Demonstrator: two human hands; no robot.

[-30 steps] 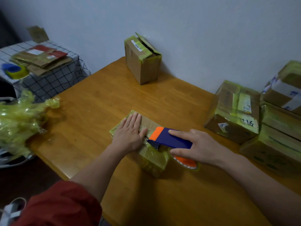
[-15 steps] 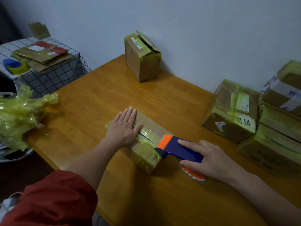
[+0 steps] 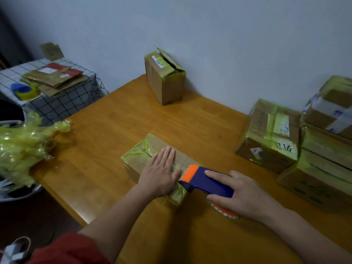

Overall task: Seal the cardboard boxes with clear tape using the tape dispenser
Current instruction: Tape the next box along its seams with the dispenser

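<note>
Head view: 2 hands work over 1 flat cardboard box on the wooden tabletop. 1 more box stands upright at the wall behind, its top flap partly raised. A cluster of taped boxes sits at the right edge, at least 3, though the stack is hard to separate. 1 blue-and-orange tape dispenser is in use, and a second blue one with a yellow roll lies on the checked cloth at the left, beside 1 pile of flattened cardboard.

The flat box's long axis runs diagonally, from far left to near right. The dispenser lies roughly along that line at the box's near-right end. Its orange head points far-left, and its roll hangs past the box over the tabletop.

The left hand lies flat on the box top, fingers straight and pointing away, thumb just beside the orange head. The right hand grips the dispenser's blue body, index finger stretched along its top.

Crumpled yellow film sits at the tabletop's left edge.
</note>
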